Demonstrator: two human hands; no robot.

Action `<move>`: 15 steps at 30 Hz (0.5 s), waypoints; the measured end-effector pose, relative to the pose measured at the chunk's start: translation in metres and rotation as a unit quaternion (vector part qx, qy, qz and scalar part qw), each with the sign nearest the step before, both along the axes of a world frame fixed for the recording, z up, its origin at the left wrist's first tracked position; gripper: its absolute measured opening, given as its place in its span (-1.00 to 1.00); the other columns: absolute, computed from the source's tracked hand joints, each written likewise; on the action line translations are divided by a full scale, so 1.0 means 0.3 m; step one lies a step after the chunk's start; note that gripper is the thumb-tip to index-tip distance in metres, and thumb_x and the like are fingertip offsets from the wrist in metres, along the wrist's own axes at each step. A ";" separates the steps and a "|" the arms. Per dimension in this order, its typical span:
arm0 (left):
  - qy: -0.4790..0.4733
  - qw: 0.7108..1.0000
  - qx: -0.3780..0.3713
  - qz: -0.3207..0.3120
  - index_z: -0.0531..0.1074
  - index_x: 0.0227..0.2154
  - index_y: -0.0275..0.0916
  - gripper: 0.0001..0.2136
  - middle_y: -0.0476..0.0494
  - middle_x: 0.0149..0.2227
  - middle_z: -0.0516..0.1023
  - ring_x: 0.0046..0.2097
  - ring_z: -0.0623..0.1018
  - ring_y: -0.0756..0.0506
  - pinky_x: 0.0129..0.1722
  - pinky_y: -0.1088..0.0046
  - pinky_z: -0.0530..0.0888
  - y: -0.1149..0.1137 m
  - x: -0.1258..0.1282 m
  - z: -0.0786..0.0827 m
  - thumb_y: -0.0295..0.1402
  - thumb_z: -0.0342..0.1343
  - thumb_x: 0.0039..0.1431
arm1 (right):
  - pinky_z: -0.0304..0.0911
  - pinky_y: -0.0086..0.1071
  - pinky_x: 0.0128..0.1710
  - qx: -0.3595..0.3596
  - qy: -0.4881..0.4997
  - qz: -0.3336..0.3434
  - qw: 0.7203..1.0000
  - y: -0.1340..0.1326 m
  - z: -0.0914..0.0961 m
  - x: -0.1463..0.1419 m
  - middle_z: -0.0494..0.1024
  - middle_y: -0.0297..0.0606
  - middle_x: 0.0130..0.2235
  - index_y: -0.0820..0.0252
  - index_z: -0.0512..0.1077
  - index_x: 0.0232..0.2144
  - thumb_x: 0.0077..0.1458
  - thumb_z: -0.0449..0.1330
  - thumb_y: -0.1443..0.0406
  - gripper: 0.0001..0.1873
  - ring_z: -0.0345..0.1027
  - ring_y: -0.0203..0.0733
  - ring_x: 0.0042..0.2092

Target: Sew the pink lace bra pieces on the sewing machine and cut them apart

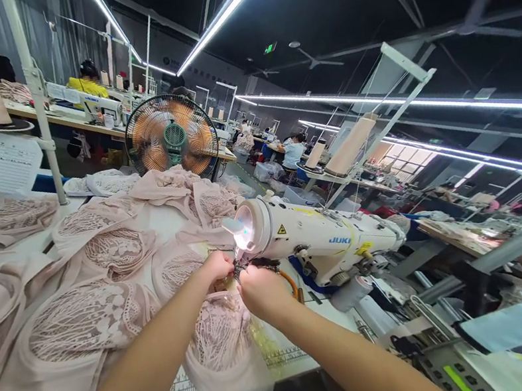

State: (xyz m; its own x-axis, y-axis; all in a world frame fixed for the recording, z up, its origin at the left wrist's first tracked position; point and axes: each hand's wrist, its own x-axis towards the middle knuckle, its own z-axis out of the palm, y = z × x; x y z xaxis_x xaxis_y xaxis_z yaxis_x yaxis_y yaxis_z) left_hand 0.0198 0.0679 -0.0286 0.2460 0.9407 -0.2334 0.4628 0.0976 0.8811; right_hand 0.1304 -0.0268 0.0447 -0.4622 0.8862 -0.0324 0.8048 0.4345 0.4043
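Note:
Under the lit head of a white sewing machine (312,230), both my hands meet close to the needle area. My left hand (220,265) has its fingers pinched at the edge of a pale pink lace bra (220,337). Just to the right, my right hand (266,294) is closed with its knuckles up, on the same bra's edge; its fingertips are largely hidden. The bra's lace cup hangs below the hands, over the table's front edge. Fine detail at the presser foot is too small to make out.
More pink lace bras (85,317) lie heaped across the left of the table. A fan (174,133) stands behind them. A thread cone (353,292) lies beside the machine, and a measuring scale (284,356) runs along the front edge. A co-worker (294,151) sits far back.

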 end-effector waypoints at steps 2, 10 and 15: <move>0.012 0.999 -0.032 -0.017 0.41 -0.16 -0.32 -0.79 -0.10 -0.22 0.50 -0.29 0.52 -0.03 -0.33 0.37 0.53 -0.017 -0.009 0.019 -0.28 0.08 0.24 | 0.23 -0.41 -0.43 -0.015 -0.004 0.005 1.000 -0.002 -0.001 -0.010 0.50 -0.05 -0.33 0.31 0.48 -0.34 0.08 0.09 0.46 -0.83 0.41 -0.13 -0.28; 0.053 0.995 -0.065 -0.051 0.41 -0.15 -0.31 -0.78 -0.12 -0.20 0.50 -0.27 0.53 -0.04 -0.31 0.36 0.53 -0.074 -0.003 0.078 -0.28 0.08 0.24 | 0.21 -0.41 -0.39 -0.027 -0.004 0.005 1.000 0.010 -0.012 -0.010 0.51 -0.07 -0.34 0.31 0.50 -0.37 0.08 0.08 0.48 -0.81 0.40 -0.14 -0.28; 0.076 0.996 -0.051 0.014 0.39 -0.10 -0.30 -0.75 -0.15 -0.11 0.48 -0.16 0.52 -0.11 -0.20 0.25 0.52 -0.053 -0.005 0.058 -0.27 0.09 0.23 | 0.20 -0.41 -0.38 -0.011 -0.025 0.008 1.000 0.004 -0.018 0.005 0.50 0.00 -0.29 0.35 0.47 -0.34 0.13 0.06 0.42 -0.82 0.40 -0.12 -0.25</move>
State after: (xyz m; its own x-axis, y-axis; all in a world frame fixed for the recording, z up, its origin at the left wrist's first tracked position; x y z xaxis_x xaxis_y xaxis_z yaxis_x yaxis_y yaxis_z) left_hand 0.0184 0.0521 -0.0112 0.1749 0.9159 -0.3613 0.5860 0.1981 0.7858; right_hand 0.1319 -0.0255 0.0393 -0.4737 0.8774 -0.0758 0.7768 0.4568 0.4334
